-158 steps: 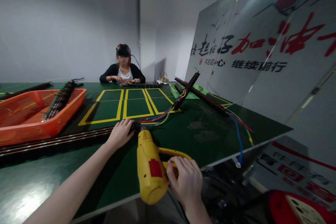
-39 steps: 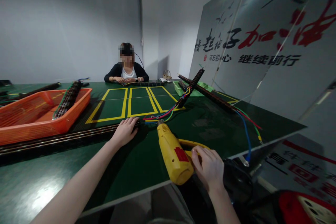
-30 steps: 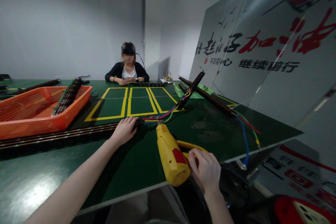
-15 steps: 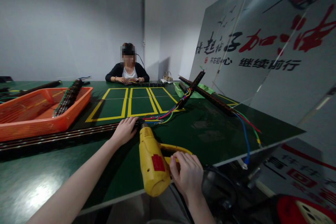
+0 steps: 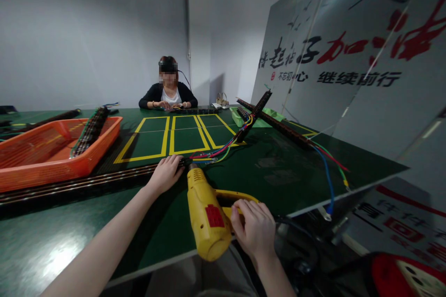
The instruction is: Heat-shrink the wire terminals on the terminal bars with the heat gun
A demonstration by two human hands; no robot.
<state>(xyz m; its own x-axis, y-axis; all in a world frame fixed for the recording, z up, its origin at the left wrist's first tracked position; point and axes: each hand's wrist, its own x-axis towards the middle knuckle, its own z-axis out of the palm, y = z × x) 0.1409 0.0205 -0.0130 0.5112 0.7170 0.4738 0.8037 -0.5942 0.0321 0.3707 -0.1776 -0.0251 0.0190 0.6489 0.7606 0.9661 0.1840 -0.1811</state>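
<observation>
My right hand (image 5: 256, 229) is wrapped round the handle of a yellow heat gun (image 5: 206, 213) with a red label. The gun's nozzle points away from me, close to the end of a long dark cable bundle (image 5: 114, 176). On that end my left hand (image 5: 166, 174) is closed, pressing the bundle to the green table. Red, blue, yellow and green wires (image 5: 223, 149) run out beyond my left fingers, some with metal lugs. Whether the nozzle touches the bundle cannot be made out.
An orange basket (image 5: 88, 164) holding a dark bundle stands at left. Two crossed dark bundles (image 5: 278, 125) lie by a green tray (image 5: 275, 118); wires with lugs (image 5: 328, 195) hang over the right table edge. Across the table (image 5: 135, 220) sits a person (image 5: 169, 90).
The heat gun's rear and my right hand have shifted slightly right, with the nozzle still near the bundle's end. My left hand keeps its place on the bundle.
</observation>
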